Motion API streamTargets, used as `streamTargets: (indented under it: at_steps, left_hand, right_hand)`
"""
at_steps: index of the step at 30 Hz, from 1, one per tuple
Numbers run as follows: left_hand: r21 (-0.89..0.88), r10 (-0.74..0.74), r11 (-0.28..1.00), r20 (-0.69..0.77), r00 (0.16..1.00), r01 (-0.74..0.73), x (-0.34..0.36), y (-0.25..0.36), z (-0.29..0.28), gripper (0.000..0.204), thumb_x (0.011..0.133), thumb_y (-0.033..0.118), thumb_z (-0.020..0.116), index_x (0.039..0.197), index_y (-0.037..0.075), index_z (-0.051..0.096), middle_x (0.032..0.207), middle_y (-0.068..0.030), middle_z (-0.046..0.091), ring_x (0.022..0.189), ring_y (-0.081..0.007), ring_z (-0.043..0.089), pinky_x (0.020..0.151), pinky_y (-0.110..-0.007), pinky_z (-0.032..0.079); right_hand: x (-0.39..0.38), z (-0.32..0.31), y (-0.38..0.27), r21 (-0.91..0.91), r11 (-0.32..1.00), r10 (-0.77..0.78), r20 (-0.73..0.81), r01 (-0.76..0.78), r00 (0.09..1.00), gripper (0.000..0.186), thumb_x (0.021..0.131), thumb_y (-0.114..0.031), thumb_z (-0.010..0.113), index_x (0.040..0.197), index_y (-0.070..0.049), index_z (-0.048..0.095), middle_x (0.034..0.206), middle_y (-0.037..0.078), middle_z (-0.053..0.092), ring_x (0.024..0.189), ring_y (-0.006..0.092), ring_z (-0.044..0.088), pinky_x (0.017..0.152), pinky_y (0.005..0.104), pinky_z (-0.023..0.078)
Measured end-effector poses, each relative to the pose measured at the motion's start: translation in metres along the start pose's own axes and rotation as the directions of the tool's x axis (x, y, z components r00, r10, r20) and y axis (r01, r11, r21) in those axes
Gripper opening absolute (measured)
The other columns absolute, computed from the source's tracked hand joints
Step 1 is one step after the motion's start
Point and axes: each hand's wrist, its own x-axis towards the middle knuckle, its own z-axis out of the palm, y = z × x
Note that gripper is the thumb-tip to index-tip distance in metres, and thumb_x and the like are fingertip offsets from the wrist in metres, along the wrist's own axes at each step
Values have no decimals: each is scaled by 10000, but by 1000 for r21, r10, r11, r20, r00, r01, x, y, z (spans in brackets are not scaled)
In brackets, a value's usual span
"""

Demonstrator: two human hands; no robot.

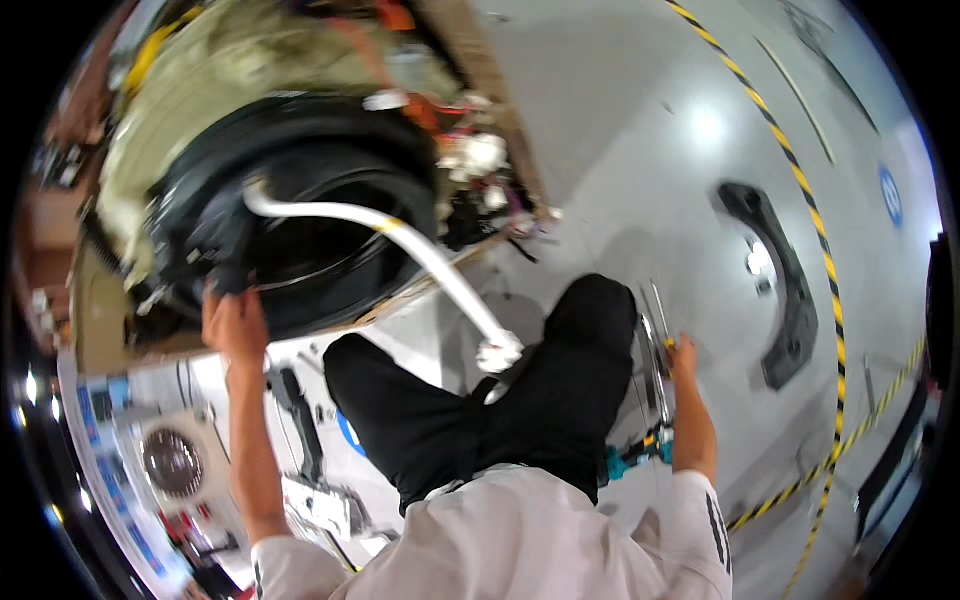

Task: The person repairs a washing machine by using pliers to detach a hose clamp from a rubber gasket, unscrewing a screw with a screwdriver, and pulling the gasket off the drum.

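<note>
At the left, a large black ring-shaped tub part (300, 130) with a dark round opening sits in a cardboard box (495, 90). My left hand (236, 325) is closed on a black fitting (225, 245) at the tub's near left side. A bent white hose (430, 260) runs from that side across the opening toward my knees; its loose end looks ragged. Low on the right, my right hand (683, 360) is closed on a slim tool with a thin shaft (658, 300) and a bit of yellow, perhaps a screwdriver. Motion blur hides its exact kind.
A curved dark grey weight (780, 285) lies on the floor at right, inside black-and-yellow tape (822, 235). Metal tools and a teal power tool (625, 462) lie by my right leg. A beige panel with a round lens (172, 462) is at lower left.
</note>
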Motion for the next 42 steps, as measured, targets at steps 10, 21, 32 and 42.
streamTargets:
  at_steps: [10, 21, 32, 42]
  left_hand:
    - [-50, 11, 999, -67, 998, -14, -9, 14, -10, 98, 716, -18, 704, 775, 17, 634, 835, -162, 681, 943, -330, 674, 742, -381, 538]
    - [-159, 11, 987, -95, 995, -26, -19, -1, -12, 135, 607, 82, 625, 734, 37, 632, 746, -106, 663, 1021, -296, 634, 855, -382, 544]
    - [-301, 32, 948, -230, 973, -103, -10, 6, -10, 165, 616, 101, 635, 759, 29, 595, 834, -146, 676, 1041, -321, 621, 866, -409, 538]
    - [-280, 124, 934, -334, 935, -224, -17, -4, -24, 189, 694, 117, 629, 843, 4, 598, 867, -156, 637, 1022, -327, 612, 891, -425, 523]
  right_hand:
    - [-88, -345, -385, 207, 305, -576, -737, 930, 353, 277, 985, -94, 521, 1227, 32, 567, 1100, 145, 662, 974, 201, 658, 927, 314, 494]
    - [-383, -361, -694, -108, -455, -827, -316, 884, -465, 360, 894, -59, 605, 1251, -13, 584, 1115, 98, 662, 1064, 184, 621, 937, 302, 458]
    - [-369, -309, -843, -434, -193, -980, 136, 880, -147, 643, 827, -580, 595, 1058, 19, 632, 999, 229, 662, 966, 347, 634, 844, 421, 484]
    - [-372, -316, -802, 233, 197, -976, 142, 952, 167, 488, 976, -490, 451, 922, -29, 603, 783, 63, 600, 701, 131, 605, 613, 283, 464]
